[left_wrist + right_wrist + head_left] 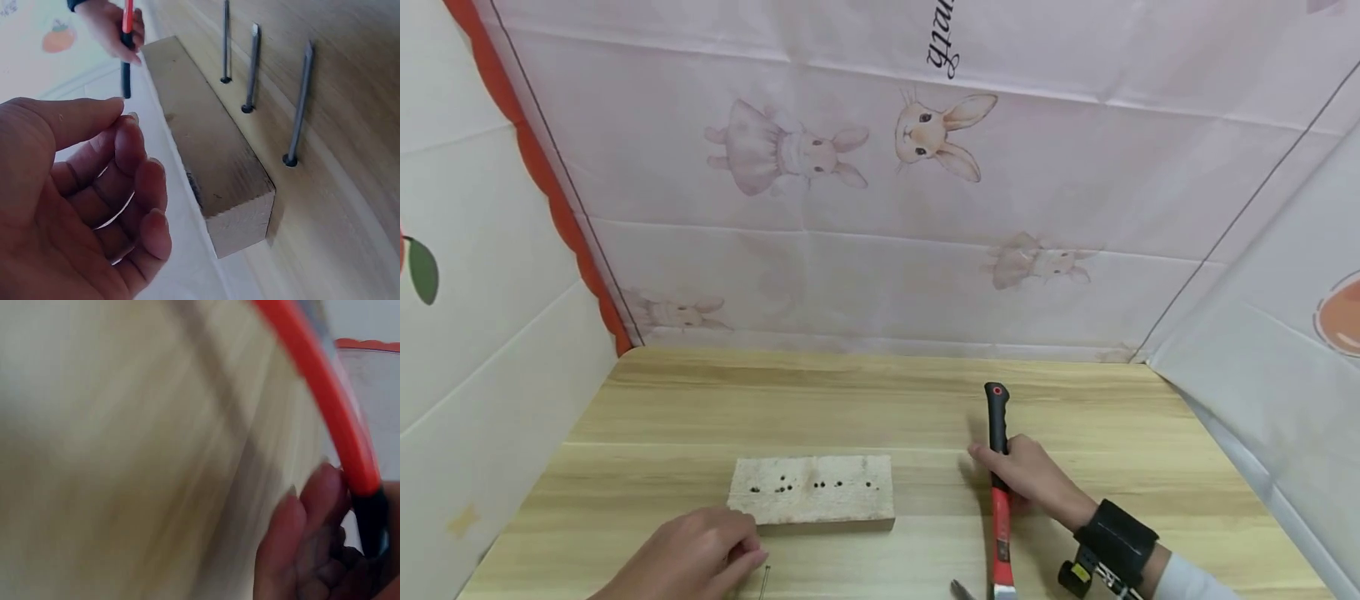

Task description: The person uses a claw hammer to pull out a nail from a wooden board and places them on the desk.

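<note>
My right hand grips a hammer by its black grip, near the red shaft; most of the head lies below the head view. The right wrist view shows the red shaft crossing beside the curled fingers. At the near left corner of a pale wooden block is my left hand, loosely curled, thumb close to the forefinger, nothing visible between them. Dark holes dot the block's top. In the left wrist view, three nails lie on the table alongside the block.
Wood-grain table spreads under everything. A fabric backdrop with rabbit prints rises behind it, and white side sheets flank it. A dark metal tip shows at the bottom edge, left of the hammer.
</note>
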Action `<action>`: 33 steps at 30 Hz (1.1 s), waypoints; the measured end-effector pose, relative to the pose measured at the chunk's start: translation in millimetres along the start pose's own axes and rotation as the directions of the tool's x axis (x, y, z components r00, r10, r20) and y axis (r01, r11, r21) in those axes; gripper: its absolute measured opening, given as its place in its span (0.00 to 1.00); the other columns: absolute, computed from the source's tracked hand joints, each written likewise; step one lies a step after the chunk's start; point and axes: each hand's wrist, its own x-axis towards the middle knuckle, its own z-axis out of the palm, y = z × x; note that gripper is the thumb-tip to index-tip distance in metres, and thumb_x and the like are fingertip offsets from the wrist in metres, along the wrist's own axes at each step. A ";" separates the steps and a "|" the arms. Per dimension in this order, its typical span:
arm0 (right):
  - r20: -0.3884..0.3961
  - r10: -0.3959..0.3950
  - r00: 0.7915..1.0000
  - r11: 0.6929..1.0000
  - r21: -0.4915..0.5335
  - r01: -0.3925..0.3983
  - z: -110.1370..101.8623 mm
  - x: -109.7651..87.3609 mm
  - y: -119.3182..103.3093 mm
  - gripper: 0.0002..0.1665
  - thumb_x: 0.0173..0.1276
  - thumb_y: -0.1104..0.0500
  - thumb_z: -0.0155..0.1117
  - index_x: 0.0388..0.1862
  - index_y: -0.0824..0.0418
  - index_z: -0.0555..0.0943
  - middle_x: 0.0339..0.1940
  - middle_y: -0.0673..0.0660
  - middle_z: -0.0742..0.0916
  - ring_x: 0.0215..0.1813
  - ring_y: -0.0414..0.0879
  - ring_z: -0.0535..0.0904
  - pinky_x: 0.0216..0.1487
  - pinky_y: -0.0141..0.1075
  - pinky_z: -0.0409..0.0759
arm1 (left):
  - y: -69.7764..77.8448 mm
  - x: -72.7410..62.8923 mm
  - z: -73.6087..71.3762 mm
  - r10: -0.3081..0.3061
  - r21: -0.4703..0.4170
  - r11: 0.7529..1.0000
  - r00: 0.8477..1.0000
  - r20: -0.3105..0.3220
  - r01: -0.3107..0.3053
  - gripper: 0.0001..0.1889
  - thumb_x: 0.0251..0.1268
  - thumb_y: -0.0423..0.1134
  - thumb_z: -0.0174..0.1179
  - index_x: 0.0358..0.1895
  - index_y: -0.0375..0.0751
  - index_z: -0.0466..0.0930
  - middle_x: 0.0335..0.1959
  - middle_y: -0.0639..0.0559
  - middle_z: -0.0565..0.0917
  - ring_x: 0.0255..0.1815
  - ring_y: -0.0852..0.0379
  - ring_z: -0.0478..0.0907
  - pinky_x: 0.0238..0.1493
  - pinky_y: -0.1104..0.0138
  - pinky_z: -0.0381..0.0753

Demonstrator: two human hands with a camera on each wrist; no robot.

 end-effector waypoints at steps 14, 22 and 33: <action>-0.097 -0.111 0.989 0.868 -0.495 0.049 11.1 8.1 10.3 0.36 0.73 0.35 0.60 0.10 0.55 0.71 0.10 0.46 0.67 0.14 0.40 0.61 0.17 0.31 0.55 | -18.9 11.6 16.3 0.276 0.458 0.870 0.950 -0.146 -0.183 0.34 0.49 0.47 0.81 0.62 0.42 0.81 0.61 0.46 0.85 0.61 0.45 0.83 0.56 0.53 0.87; -0.080 -0.166 0.983 0.819 -0.567 0.092 14.2 7.9 8.7 0.39 0.75 0.33 0.57 0.09 0.54 0.70 0.10 0.46 0.67 0.13 0.40 0.62 0.17 0.31 0.56 | -18.1 12.5 13.0 0.233 0.423 0.892 0.964 -0.130 -0.158 0.33 0.51 0.46 0.80 0.61 0.42 0.81 0.62 0.46 0.84 0.63 0.45 0.83 0.59 0.54 0.86; -0.060 -0.173 0.983 0.828 -0.549 0.113 26.9 8.8 10.8 0.39 0.76 0.35 0.58 0.09 0.55 0.70 0.09 0.46 0.66 0.13 0.40 0.61 0.17 0.31 0.56 | -22.2 8.2 16.8 0.205 0.397 0.906 0.972 -0.114 -0.145 0.30 0.53 0.46 0.79 0.60 0.42 0.82 0.62 0.46 0.84 0.62 0.44 0.83 0.57 0.52 0.87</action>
